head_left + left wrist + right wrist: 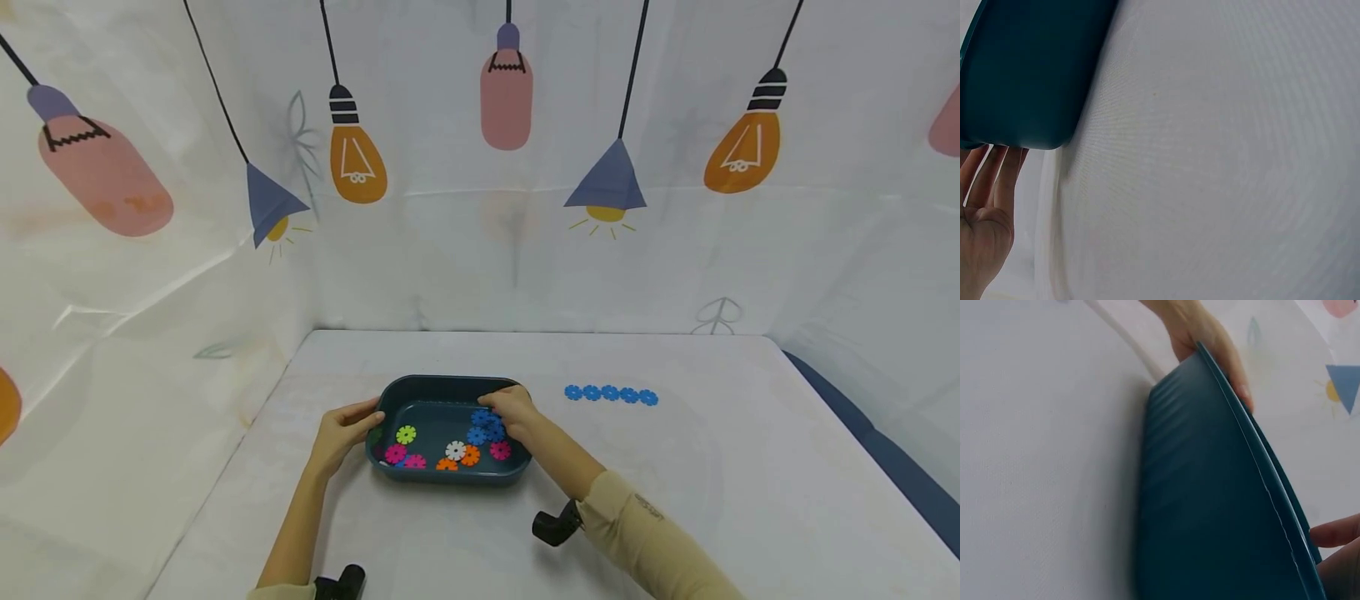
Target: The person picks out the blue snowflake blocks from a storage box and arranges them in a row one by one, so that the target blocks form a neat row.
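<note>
A dark teal plastic basin (450, 477) stands on the white table with several flower-shaped discs inside. Its left end is held by my left hand (342, 435), thumb over the rim and fingers against the outer wall. In the left wrist view, the fingers of that hand (988, 212) touch the basin wall (1029, 75). My right hand (519, 412) reaches over the right rim, close above a cluster of blue discs (480, 435); whether it pinches one is hidden. In the right wrist view only part of that hand (1340, 550) shows beyond the rim.
A row of several blue discs (611, 393) lies on the table right of the basin. Inside the basin are also pink (395, 453), orange (470, 455), white (455, 451) and yellow-green (406, 434) discs. A patterned sheet (450, 250) hangs behind the table.
</note>
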### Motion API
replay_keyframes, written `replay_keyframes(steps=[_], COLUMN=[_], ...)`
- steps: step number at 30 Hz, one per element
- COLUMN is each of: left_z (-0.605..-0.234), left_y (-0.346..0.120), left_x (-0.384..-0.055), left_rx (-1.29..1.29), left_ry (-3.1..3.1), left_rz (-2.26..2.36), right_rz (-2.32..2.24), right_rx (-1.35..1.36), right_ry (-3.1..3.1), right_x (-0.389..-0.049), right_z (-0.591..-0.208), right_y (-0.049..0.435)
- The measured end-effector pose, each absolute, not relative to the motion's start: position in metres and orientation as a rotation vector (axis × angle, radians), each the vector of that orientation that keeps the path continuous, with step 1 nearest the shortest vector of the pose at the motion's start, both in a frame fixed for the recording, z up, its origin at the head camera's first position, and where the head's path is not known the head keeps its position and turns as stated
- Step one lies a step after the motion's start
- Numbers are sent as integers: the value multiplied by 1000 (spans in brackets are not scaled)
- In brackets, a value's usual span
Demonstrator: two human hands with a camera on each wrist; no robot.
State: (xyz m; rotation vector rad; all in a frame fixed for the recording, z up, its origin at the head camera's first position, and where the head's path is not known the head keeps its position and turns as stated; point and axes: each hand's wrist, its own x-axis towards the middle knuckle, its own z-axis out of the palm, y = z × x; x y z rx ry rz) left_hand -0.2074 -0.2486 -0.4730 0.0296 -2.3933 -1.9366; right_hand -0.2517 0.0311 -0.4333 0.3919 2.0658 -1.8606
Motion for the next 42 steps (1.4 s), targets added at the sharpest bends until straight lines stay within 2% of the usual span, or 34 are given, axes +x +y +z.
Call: replay_keyframes(steps=[18,29,42], left_z=[-473,-475,-473], left_y=[-248,-250,-248], left_x=[-207,-208,-207], left_rx=[34,17,52], left_ry=[-2376,-2367,-2381], left_rz=[-1955,-1953,-1948], right_rz=[-2027,-1901,-1978], right_rx=[245,413,400], right_ry=[1792,2030,1650], right_x=[-261,-260,-262], right_z=[-442,-443,-447], right_y=[3,14,-10])
